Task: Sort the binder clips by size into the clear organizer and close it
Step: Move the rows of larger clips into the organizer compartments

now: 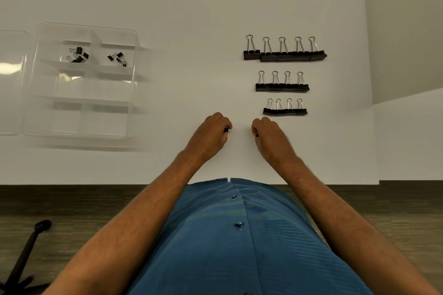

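mid-sort: both hands picking up small clips at the desk front

step in hand looks like gathering the next small size. left hand is curled, with a dark bit showing at its fingertips, most likely a small binder clip pinched there. right hand is curled too, with a dark speck at the thumb side, probably another clip, but too small to be sure. both hands rest on the white desk, near each other, just in front of the smallest row.

clear organizer sits well apart to the left with its lid open beside it. two far compartments each hold a little pile of tiny clips; the other compartments look bare.

still unsorted on the right: large row, medium row, small row.

next move, as a judgement: carry what is held leftward to a free compartment without mixing it with the tiny piles, then move the three rows, then swing the lid shut.

writing: no brand, label or text readable anywhere.
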